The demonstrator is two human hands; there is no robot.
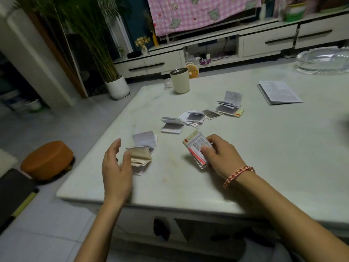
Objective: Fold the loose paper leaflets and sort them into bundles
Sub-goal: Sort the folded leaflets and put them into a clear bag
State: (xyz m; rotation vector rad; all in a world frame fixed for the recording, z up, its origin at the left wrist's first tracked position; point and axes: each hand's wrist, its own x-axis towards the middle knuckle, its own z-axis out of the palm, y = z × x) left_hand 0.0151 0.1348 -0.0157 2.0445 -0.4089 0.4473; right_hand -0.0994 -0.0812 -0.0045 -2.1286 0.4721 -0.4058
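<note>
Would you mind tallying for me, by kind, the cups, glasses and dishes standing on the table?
Cream cup: 1
Small glass: 1
Glass dish: 1
Total: 3

forearms (283, 203): bare | right wrist: braided bracelet (238, 175), seemingly red-and-yellow

No legible text on leaflets (196, 150)

It was a home living room: a low white TV cabinet (226, 44) with drawers, a potted palm (105, 53), a pink checked blanket (198, 12) and a tiled floor (37, 233).
</note>
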